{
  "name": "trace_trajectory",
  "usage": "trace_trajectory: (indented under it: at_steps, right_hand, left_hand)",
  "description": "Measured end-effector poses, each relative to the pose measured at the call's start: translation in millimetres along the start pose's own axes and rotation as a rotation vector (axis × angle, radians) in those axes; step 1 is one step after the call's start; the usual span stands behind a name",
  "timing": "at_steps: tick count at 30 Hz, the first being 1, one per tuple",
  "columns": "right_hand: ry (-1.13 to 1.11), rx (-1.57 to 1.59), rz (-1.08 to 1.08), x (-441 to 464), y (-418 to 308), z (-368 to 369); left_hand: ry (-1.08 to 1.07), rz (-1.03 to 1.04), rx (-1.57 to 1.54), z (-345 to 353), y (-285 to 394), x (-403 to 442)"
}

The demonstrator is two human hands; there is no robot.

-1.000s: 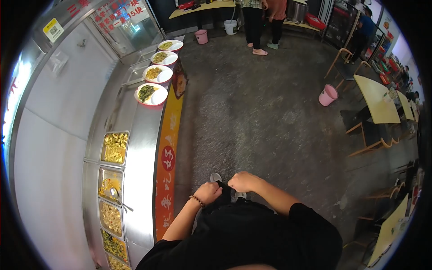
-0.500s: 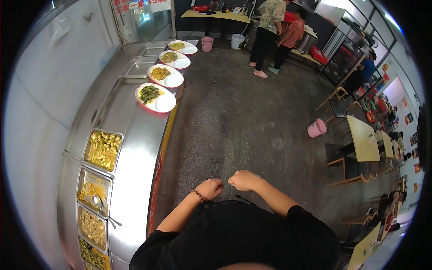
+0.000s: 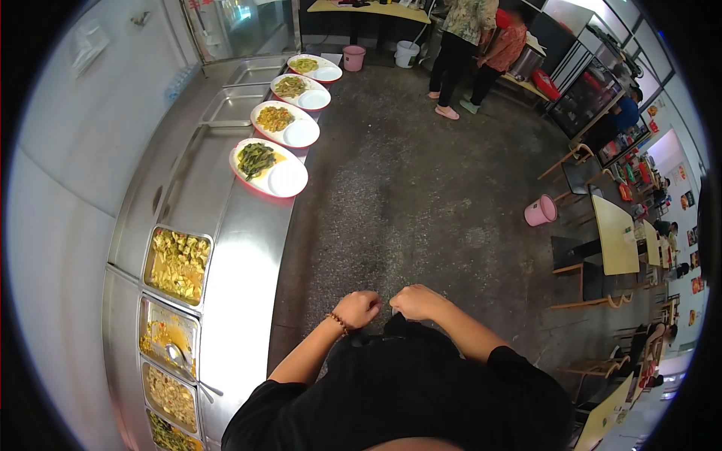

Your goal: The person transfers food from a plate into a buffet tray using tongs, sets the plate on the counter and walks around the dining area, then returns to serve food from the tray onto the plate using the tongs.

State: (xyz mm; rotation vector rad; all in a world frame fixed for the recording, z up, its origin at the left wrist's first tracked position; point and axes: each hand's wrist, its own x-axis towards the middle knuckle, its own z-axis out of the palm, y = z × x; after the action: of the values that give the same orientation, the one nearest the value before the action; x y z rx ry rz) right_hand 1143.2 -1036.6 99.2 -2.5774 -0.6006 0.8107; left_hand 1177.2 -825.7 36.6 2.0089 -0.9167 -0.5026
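Note:
In front of my chest, my left hand, with a beaded bracelet at its wrist, is closed with its knuckles up. Close beside it, a small gap away, my right hand is closed too. Black cloth rises in a peak to the right hand's fingers, which seem to pinch it. What the left fingers hold, if anything, is hidden. A black garment covers my body below both hands.
On my left runs a steel counter with food trays, a ladle in one. Several oval plates of food line its far edge. A pink bucket, tables and chairs stand right. Two people stand ahead.
My view has shifted slightly, so the counter and plates sit lower and further right. Both hands stay closed near each other; the black cloth now peaks higher by the right hand.

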Motion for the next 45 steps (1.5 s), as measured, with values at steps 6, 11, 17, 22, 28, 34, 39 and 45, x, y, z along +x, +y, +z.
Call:
trace_trajectory:
  at_steps: [6,11,17,22,28,34,39,45]
  right_hand:
    - [0.222,-0.01,-0.107,19.8,40.8,-15.3]
    - [0.365,0.066,-0.176,38.2,98.5,-27.4]
    - [0.361,0.068,-0.186,40.4,172.1,-71.3]
    - [0.346,0.082,-0.147,25.5,220.2,-93.1]
    - [0.354,0.085,-0.103,23.7,261.1,-96.7]
    - [0.246,0.103,-0.04,46.7,267.3,-113.3]
    - [0.24,0.11,-0.005,69.7,273.4,-130.3]
    - [0.176,0.028,0.048,107.5,273.7,-196.3]
  left_hand:
    - [0.047,-0.108,0.097,-6.2,1.7,41.2]
    - [-0.01,-0.217,0.195,-14.1,13.9,90.0]
    - [-0.034,-0.242,0.333,-31.9,28.6,156.6]
    - [-0.082,-0.261,0.405,-22.4,34.0,207.6]
    - [-0.127,-0.224,0.363,-15.4,41.9,247.0]
    - [-0.275,-0.28,0.383,-26.3,18.2,262.6]
    - [-0.293,-0.279,0.251,-38.9,-11.3,289.3]
    - [-0.18,-0.103,0.185,-73.7,-47.4,334.6]
